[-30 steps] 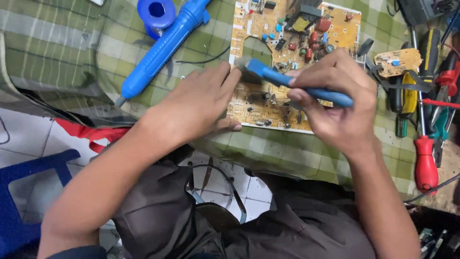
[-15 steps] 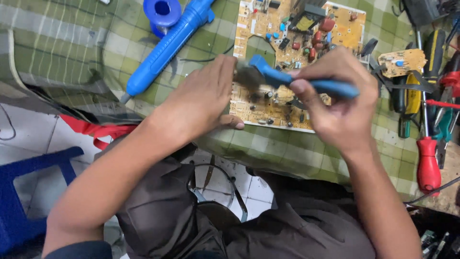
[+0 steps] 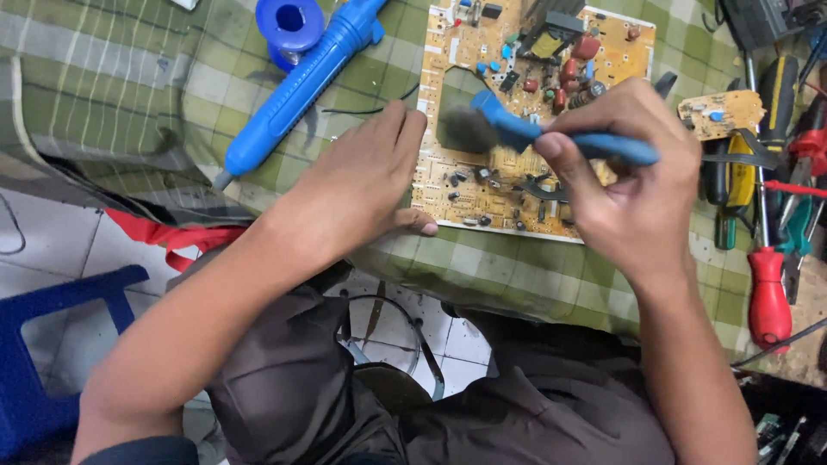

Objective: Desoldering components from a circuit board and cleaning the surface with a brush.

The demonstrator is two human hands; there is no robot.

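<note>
A tan circuit board (image 3: pixel 482 194) with many small parts lies on the green checked cloth (image 3: pixel 121 95). My left hand (image 3: pixel 362 189) rests flat on the cloth with its fingertips against the board's left edge. My right hand (image 3: pixel 629 185) grips a blue-handled brush (image 3: pixel 517 131); its blurred dark bristles hover over the board's left middle.
A blue desoldering pump (image 3: pixel 301 82) and a blue solder spool (image 3: pixel 290 21) lie at the upper left. Screwdrivers and pliers, one with a red handle (image 3: pixel 768 297), crowd the right side beside a small tan board (image 3: pixel 719 112). A blue stool (image 3: pixel 43 344) stands at the lower left.
The brush has swept to the left and up across the board. My left hand has stayed against the board's left edge.
</note>
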